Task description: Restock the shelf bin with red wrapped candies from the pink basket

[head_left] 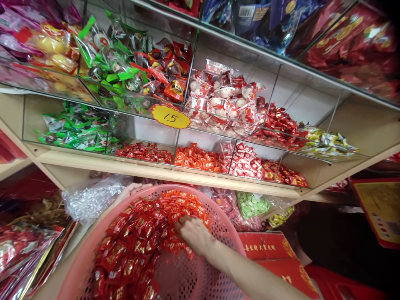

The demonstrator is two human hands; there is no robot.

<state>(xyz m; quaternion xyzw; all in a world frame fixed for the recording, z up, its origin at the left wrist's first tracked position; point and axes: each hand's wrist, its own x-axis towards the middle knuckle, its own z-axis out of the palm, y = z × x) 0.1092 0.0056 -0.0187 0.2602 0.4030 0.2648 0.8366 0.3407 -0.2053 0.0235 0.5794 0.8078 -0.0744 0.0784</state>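
A pink perforated plastic basket (pixel 223 216) is tilted before me and holds red wrapped candies (pixel 131 237) on the left and orange-red wrapped candies (pixel 184 204) toward the far side. Inside it, my right hand (pixel 195 233) has its fingers curled down into the orange-red candies; the fingertips are partly hidden. My left arm reaches along the basket's left side, and my left hand (pixel 135 189) grips the far rim, partly covered by the basket. Part of the basket's floor shows bare near my right wrist.
Glass-fronted shelves (pixel 203 173) with divided bins of wrapped sweets rise ahead. A yellow price tag (pixel 171 116) reads 15. Below sit a clear bag (pixel 93 200), bagged green sweets (pixel 252 204) and red boxes (pixel 268 250). Shiny packages (pixel 28 250) lie at left.
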